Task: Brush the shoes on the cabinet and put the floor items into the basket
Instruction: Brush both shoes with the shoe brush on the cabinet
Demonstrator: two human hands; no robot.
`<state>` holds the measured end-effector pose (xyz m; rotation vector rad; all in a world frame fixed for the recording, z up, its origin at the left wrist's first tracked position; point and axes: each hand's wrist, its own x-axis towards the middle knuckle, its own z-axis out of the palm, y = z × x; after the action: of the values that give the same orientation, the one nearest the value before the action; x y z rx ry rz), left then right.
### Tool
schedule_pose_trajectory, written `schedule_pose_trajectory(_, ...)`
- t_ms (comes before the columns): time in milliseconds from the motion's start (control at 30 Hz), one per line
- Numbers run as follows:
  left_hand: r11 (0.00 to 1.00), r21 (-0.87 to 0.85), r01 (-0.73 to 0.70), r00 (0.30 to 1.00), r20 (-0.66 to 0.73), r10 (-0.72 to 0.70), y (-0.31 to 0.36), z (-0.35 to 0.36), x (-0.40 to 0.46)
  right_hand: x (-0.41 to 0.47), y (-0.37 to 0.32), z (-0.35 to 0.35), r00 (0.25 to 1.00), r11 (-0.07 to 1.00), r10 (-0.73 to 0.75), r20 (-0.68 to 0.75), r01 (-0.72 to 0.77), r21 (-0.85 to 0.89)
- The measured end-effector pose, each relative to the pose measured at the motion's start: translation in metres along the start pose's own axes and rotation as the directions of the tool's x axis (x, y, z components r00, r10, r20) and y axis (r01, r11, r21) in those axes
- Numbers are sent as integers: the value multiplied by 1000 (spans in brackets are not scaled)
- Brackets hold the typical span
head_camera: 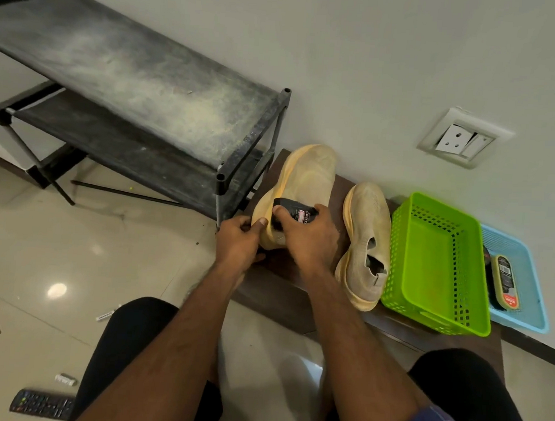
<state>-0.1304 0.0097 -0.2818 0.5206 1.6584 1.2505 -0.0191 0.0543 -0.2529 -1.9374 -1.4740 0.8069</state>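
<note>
Here, at the cabinet's (283,296) left end, our left hand (239,244) pinched the heel of a tipped-up yellow shoe (305,176), while our right hand (307,237) closed its fingers around a black brush (294,211) pressed to the shoe's side. To brush it well, we judged, we needed short strokes toward the toe and a firm left grip; the second shoe (364,236) lay beside the empty green basket (436,264) near the right end.

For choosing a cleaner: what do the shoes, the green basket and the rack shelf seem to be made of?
Shoes: knit fabric uppers, matte, woven texture showing; soles probably foam or rubber. Green basket: glossy moulded plastic with a perforated wall. Rack shelf: dark, dusty, likely fabric or thin sheet on a black tube frame; hard to tell.
</note>
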Motion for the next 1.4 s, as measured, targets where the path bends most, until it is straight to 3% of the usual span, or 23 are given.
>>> schedule_pose_trajectory(100,1000,-6,9,1000,13,-9,-1,0,2,9,9,-16,962,877,234,140,-271,396)
schedule_pose_trajectory(167,1000,8,19,1000,4,-19,-1,1,4,14,18,-33,945,770,185,269,-310,558)
schedule_pose_trajectory(200,1000,8,30,1000,-2,-30,-1,3,5,14,22,-41,949,767,111,294,-270,582)
schedule_pose_trajectory(267,999,23,32,999,7,-33,-2,5,5,14,32,-52,963,861,-77,258,-67,504)
schedule_pose_trajectory(333,997,80,1,1000,8,-2,-2,8,2,11,35,-60,906,925,-335,260,262,276)
schedule_pose_trajectory(367,991,128,-39,999,-1,40,-2,10,2,10,35,-62,836,892,-451,313,421,163)
schedule_pose_trajectory(433,955,265,-132,989,-22,143,-4,12,6,9,33,-64,659,724,-621,425,689,-10)
schedule_pose_trajectory(533,909,385,-158,981,-41,188,-4,13,9,6,30,-56,510,462,-711,484,858,-225)
schedule_pose_trajectory(567,908,394,-141,983,-50,174,-5,13,10,5,31,-51,514,416,-709,484,858,-302)
schedule_pose_trajectory(633,940,330,-89,993,-45,110,-7,12,11,11,31,-44,595,424,-668,446,798,-429)
schedule_pose_trajectory(733,991,128,44,999,-12,-43,-6,11,8,31,20,-49,755,607,-606,250,642,-469)
schedule_pose_trajectory(833,993,-8,116,993,14,-116,-3,9,7,39,12,-66,827,785,-559,59,551,-284)
schedule_pose_trajectory(933,983,-75,166,986,29,-164,1,8,5,10,18,-77,791,775,-611,32,606,-177)
schedule_pose_trajectory(1033,977,-103,186,982,32,-184,3,12,3,-14,29,-84,707,695,-707,2,695,-185)
schedule_pose_trajectory(1067,978,-98,186,983,29,-184,4,13,3,-14,28,-87,703,700,-709,-58,690,-182)
schedule_pose_trajectory(1133,975,-108,193,981,27,-191,4,12,3,-12,25,-87,763,767,-641,-87,629,-127)
schedule_pose_trajectory(1200,972,-132,196,981,25,-194,4,11,3,-16,26,-81,797,795,-599,70,603,-67)
schedule_pose_trajectory(1267,979,-94,180,983,-2,-181,2,10,3,-27,31,-72,765,771,-605,221,632,-77)
schedule_pose_trajectory(1333,988,-37,150,988,-26,-151,0,12,5,-27,30,-65,688,673,-676,262,722,-159)
schedule_pose_trajectory(1400,994,33,109,993,-58,-107,-1,12,5,-22,23,-58,561,517,-761,325,828,-218)
